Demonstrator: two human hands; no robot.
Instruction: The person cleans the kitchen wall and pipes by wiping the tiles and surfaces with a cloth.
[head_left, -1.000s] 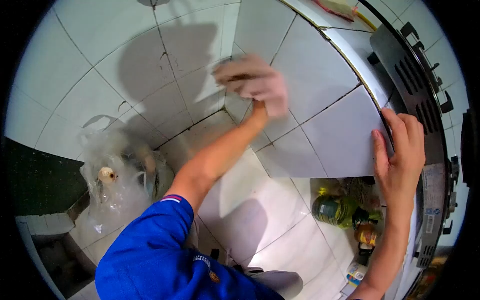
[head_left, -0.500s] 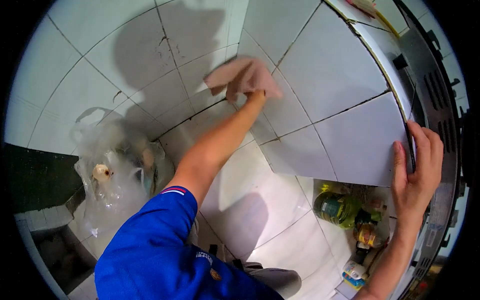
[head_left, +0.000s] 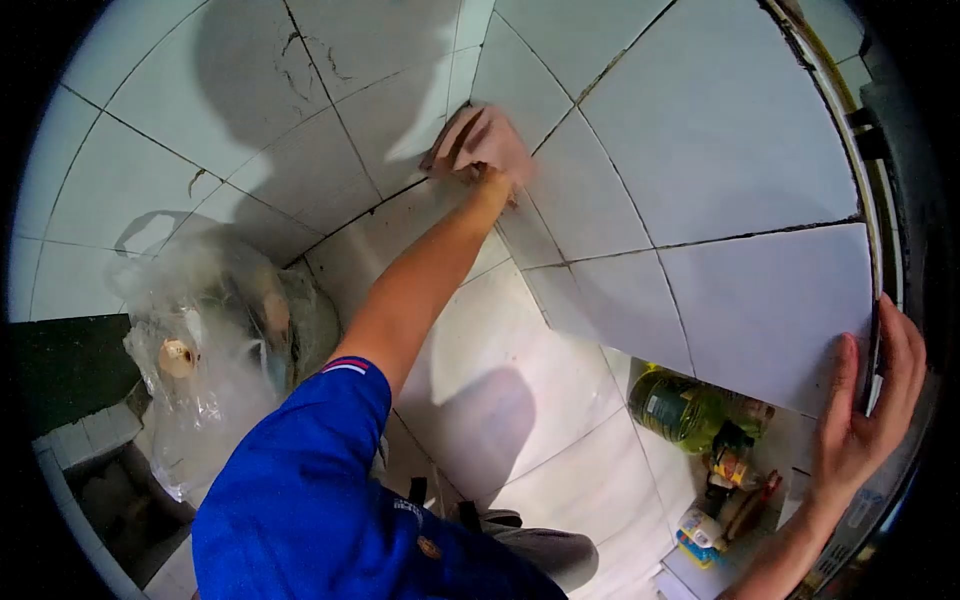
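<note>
A crumpled pink cloth [head_left: 484, 135] is in my left hand [head_left: 492, 183], closed on it and largely covered by it. The cloth lies against the lower part of the white tiled panel [head_left: 760, 130], close to the corner where panel, wall and floor meet. At the right, my right hand [head_left: 875, 385] grips the edge of that panel, its thumb on the tiled face and its fingers over the rim.
A clear plastic bag [head_left: 215, 370] with things inside stands on the floor at left. Beneath the panel are a large green-yellow bottle [head_left: 675, 408] and several smaller containers. A shoe [head_left: 550, 555] shows at the bottom. White tiled wall [head_left: 290, 150] rises behind.
The pink cloth and my left hand have shifted slightly left along the corner. My right hand still holds the edge; the view has shifted, so it appears lower and farther right.
</note>
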